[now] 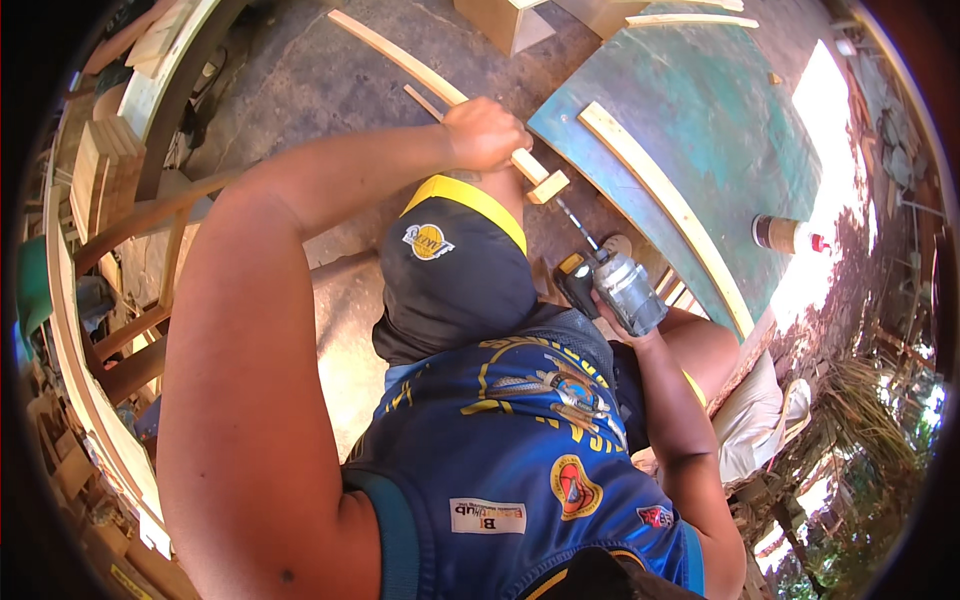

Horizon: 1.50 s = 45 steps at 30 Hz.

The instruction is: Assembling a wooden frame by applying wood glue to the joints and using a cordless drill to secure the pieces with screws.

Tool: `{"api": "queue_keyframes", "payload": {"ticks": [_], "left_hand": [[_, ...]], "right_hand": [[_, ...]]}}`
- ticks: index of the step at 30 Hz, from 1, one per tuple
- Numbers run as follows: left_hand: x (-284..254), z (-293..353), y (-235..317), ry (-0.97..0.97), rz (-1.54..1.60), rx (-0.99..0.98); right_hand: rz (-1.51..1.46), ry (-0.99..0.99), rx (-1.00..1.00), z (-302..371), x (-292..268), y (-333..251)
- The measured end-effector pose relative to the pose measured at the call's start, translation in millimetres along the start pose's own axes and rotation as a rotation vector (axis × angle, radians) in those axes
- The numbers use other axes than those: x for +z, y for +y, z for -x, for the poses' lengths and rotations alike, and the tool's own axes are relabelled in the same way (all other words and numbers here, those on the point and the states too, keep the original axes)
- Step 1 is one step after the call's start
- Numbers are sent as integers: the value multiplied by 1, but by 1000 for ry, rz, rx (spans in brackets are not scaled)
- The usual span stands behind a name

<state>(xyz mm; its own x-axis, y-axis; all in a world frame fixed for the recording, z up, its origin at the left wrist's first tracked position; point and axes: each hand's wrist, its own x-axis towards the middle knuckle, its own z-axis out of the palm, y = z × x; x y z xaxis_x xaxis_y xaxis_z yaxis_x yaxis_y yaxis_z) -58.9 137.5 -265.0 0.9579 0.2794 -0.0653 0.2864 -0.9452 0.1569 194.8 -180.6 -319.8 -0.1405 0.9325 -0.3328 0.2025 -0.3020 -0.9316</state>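
Note:
My left hand [485, 133] is closed around a long wooden strip [410, 62] that lies across my raised knee. At its near end sits a small wooden block [548, 187]; whether the two are joined I cannot tell. A cordless drill [628, 292] is gripped in my right hand [622, 322], its fingers partly hidden behind the tool. The long drill bit [578, 222] points up and left, its tip close to the block; contact between them is unclear. A thinner wooden stick [422, 102] shows beside the strip, just past my left hand.
On my right stands a worn green-blue tabletop [690, 110] bearing a long wooden slat [665, 205] and a bottle with a red cap [790, 235]. Stacked boards [105, 175] and wooden framing crowd the left. A pale wooden box [505, 22] is at the far side.

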Motion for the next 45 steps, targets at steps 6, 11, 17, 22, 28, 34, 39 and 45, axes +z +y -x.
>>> {"api": "queue_keyframes", "payload": {"ticks": [6,11,17,22,28,34,39,45], "left_hand": [[-1,1,-1,3,12,-7],[0,-1,-2,37,21,-17],[-1,-2,-1,-1,16,-37],[-6,-3,1,-35,33,-75],[-8,-3,1,-55,15,-65],[-17,0,2,-59,57,-82],[-35,3,-1,-196,155,44],[-48,13,-10,139,425,88]], "right_hand": [[-1293,-206,130,-14,-3,20],[-958,-60,242,-14,-2,9],[354,144,-361,-18,-3,-30],[548,145,-457,-23,-5,-25],[318,89,-145,-18,3,-16],[297,30,-189,-21,0,-32],[602,-30,-316,-24,-3,-33],[445,6,-225,-22,-4,-26]]}}
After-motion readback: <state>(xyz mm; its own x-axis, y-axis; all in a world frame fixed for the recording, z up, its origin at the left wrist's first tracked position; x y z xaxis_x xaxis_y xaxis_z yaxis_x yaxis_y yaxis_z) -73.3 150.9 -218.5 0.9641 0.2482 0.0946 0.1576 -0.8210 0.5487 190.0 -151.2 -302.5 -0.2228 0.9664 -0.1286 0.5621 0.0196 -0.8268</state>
